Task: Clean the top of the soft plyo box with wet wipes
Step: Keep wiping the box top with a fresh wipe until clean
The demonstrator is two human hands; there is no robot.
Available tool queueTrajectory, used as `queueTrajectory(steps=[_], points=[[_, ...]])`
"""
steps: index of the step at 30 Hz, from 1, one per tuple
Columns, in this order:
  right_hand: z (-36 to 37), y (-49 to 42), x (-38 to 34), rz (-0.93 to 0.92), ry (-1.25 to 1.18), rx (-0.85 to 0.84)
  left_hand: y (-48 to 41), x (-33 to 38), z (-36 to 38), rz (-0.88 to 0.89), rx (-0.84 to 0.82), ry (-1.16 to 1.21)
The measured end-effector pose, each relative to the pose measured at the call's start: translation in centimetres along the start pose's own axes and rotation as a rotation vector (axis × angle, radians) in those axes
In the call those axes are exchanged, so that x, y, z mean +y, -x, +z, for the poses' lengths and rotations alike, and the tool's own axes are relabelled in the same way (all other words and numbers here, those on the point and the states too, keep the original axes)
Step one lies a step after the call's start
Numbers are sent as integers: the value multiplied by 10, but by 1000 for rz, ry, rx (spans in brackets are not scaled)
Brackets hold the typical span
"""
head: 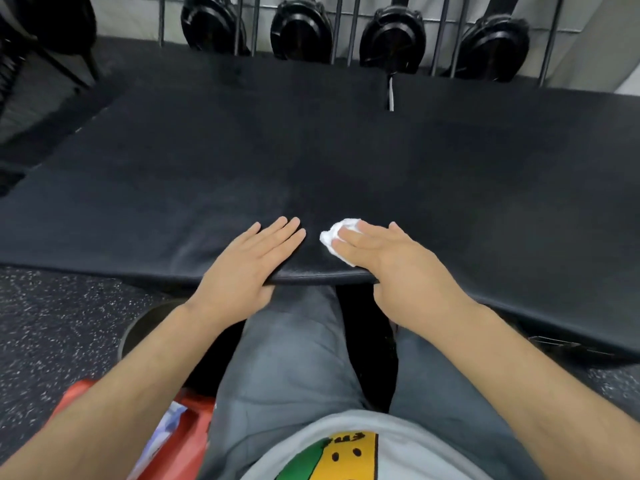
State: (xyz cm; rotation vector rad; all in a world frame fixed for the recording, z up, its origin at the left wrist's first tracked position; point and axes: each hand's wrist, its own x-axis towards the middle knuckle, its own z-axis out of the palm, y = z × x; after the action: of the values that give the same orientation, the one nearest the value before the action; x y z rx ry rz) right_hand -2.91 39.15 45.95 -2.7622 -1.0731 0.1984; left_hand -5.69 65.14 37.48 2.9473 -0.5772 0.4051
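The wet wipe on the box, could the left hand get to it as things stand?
Probably yes. The left hand lies flat on the plyo box beside the wet wipe, with only bare surface between. The right hand covers part of it, but its left edge shows.

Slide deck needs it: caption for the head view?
Right hand presses a white wet wipe onto the black plyo box top; left hand rests flat.

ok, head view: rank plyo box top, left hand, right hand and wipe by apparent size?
1. plyo box top, by far the largest.
2. left hand and right hand: they look about alike, so no ranking.
3. wipe, smallest, partly hidden under the right hand's fingers.
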Motion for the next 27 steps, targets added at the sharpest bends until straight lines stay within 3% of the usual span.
queueTrajectory(steps=[12,22,27], points=[[-81,39,9,24,216,-73,-39,56,-12,56,216,241],[-41,26,11,10,105,53,-25,25,-13,42,126,189],[-10,32,21,21,173,198,-19,20,-5,23,93,172]])
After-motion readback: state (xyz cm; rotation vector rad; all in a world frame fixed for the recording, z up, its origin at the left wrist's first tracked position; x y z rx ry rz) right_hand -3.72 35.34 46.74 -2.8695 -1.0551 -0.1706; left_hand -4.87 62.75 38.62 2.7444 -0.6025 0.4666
